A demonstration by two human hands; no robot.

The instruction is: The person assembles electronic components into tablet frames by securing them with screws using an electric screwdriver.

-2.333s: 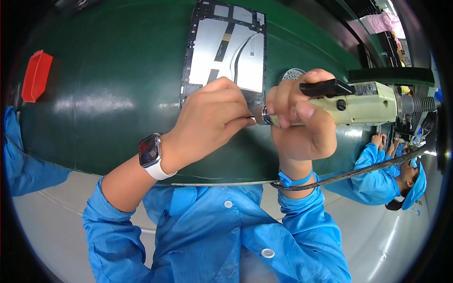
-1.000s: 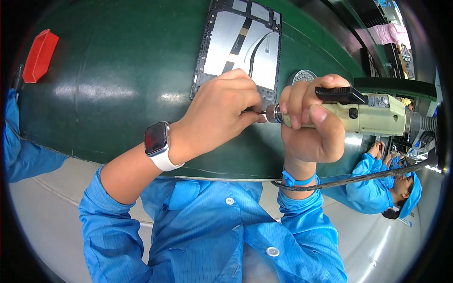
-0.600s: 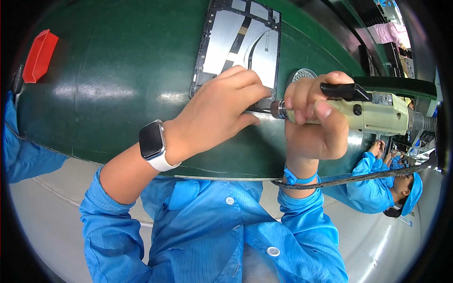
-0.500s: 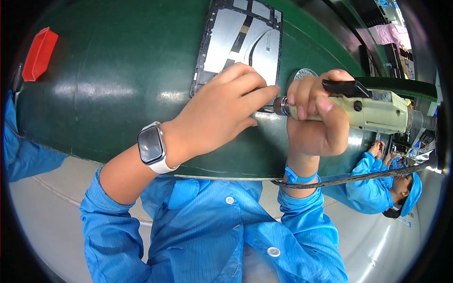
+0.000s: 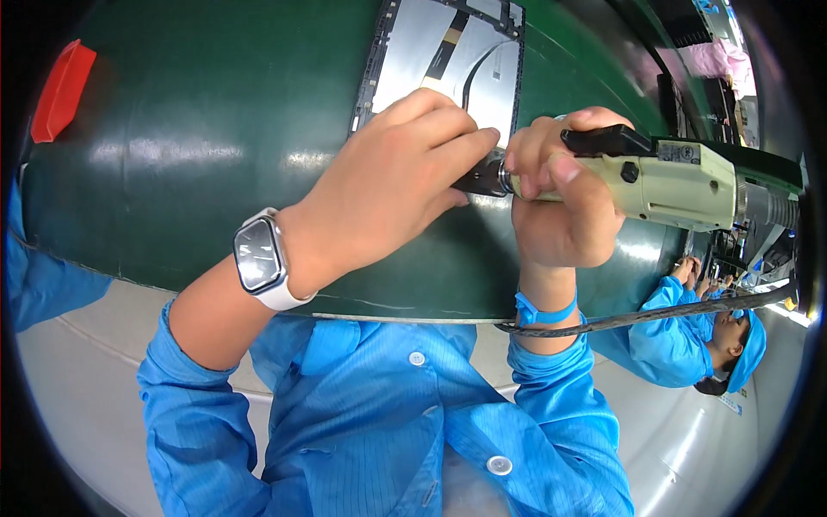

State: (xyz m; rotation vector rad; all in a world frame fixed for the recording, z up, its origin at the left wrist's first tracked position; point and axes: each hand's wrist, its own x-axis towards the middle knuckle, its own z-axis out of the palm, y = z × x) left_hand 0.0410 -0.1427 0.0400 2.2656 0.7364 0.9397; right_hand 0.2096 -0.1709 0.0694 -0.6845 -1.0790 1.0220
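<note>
A tablet frame [image 5: 495, 82], a silver panel with a black rim and a dark flat cable down its middle, lies on the green work surface [image 5: 215, 215]. My left hand [image 5: 401, 164] rests over its near end, fingers curled and thumb at the near edge, gripping the frame; part of the fingertips is hidden. In my right hand [image 5: 564, 189] is a pale green electric screwdriver [image 5: 672, 191] with a black lever, held sideways. Its nose points left at the frame's near right corner, close to my left fingers. The bit's tip is hidden.
A red tray [image 5: 65, 90] stands at the far left. A dark cable [image 5: 655, 313] runs from my right wrist strap [image 5: 549, 312] to the right. Another person in blue [image 5: 680, 340] works at the right, and a blue sleeve [image 5: 56, 280] shows at the left edge.
Both hands have shifted slightly left and away from me, the screwdriver moving with the right. The tablet frame's visible part sits a little farther away; the dark near corner shows more beside the screwdriver nose.
</note>
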